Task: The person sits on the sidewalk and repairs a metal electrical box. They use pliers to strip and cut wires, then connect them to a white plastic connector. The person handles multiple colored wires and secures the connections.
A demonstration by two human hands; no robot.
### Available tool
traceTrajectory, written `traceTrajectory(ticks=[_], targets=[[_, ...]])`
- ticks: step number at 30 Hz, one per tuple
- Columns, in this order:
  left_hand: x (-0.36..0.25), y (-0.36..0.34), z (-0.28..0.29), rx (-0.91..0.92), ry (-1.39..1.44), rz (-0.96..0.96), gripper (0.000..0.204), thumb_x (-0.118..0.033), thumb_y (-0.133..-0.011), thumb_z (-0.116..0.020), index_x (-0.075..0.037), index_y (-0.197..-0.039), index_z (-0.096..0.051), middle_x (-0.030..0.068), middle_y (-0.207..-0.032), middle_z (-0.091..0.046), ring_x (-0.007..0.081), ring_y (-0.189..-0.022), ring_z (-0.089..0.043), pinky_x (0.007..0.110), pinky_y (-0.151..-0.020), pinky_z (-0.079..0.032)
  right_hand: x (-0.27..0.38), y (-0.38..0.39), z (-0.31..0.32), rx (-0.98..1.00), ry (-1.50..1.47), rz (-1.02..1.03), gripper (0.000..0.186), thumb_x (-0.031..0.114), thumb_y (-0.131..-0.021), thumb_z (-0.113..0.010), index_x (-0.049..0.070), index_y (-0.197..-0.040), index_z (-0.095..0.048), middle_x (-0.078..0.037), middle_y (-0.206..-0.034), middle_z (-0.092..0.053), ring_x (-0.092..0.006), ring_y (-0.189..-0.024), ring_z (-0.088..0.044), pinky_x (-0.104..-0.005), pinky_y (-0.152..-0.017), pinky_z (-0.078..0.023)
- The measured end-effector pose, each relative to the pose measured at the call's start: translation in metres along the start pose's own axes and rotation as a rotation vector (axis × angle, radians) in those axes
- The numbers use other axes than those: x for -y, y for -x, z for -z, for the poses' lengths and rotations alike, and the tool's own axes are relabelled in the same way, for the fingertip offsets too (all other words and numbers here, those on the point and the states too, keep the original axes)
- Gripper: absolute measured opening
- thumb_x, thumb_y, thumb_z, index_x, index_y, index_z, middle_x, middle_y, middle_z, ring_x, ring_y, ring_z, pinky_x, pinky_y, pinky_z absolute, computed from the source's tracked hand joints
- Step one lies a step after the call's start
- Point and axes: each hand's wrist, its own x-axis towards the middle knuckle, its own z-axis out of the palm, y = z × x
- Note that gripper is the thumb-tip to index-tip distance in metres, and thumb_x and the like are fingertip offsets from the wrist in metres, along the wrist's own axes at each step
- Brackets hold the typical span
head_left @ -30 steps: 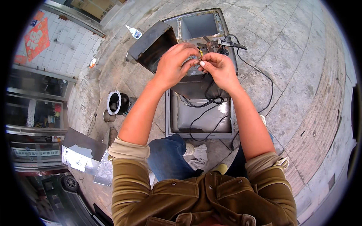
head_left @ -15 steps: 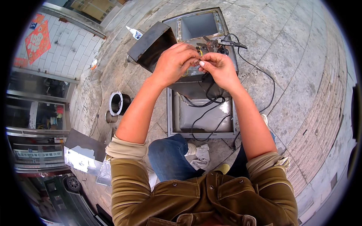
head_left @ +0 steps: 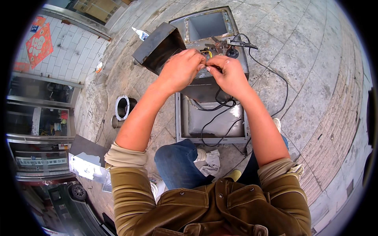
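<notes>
Hand assembly over an opened metal appliance, seen from the wearer's head. On the stone paving (head_left: 315, 78) we find the sheet-metal housing (head_left: 243, 65), a rectangular opening at its far end; nearer the wearer lies a pan with a grey rectangular frame (head_left: 178, 118), and at the housing's left a dark open-ended metal box (head_left: 151, 44) sits tilted. Over the housing's near part, the left hand (head_left: 181, 70) and the right hand (head_left: 230, 74) come together almost tip to tip, thumbs and forefingers curled in a pinch; we cannot tell what, if anything, they are clamped on. A blower wheel (head_left: 125, 108) stands apart, beyond the left forearm. Black cable (head_left: 286, 88) curves over the paving at right, and more of it loops across the pan. Near the fingertips, on the housing, we note a black round fitting (head_left: 232, 52) and, smallest of all, yellow wire (head_left: 207, 52). We judge the step in hand to be fine fingertip work close to this wiring; the next move, in our reading, calls for one hand held steady while the other adjusts, with the loose cable kept free of the wrists.
</notes>
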Motion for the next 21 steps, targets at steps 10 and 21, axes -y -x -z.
traceTrajectory(ticks=[10,21], targets=[[0.011,-0.007,0.006,0.536,1.192,0.957,0.012,-0.014,-0.090,-0.058,-0.003,-0.088,-0.062,-0.0031,-0.077,-0.056,0.0048,-0.068,-0.047,0.021,-0.060,-0.040,-0.001,0.005,-0.006,-0.040,0.119,0.195,0.014,-0.001,-0.079,-0.059,0.000,-0.092,-0.064,-0.015,-0.088,-0.061,-0.0364,-0.082,-0.059,-0.0421,-0.071,-0.049],[-0.005,-0.007,0.013,-0.069,-0.219,-0.262,0.022,-0.014,-0.074,-0.073,-0.009,-0.092,-0.062,0.0043,-0.092,-0.061,0.0245,-0.085,-0.060,0.035,-0.072,-0.049,-0.002,0.001,0.004,-0.050,-0.049,0.007,0.012,0.001,-0.083,-0.060,-0.001,-0.094,-0.064,-0.016,-0.088,-0.063,-0.0360,-0.083,-0.060,-0.0410,-0.072,-0.048]])
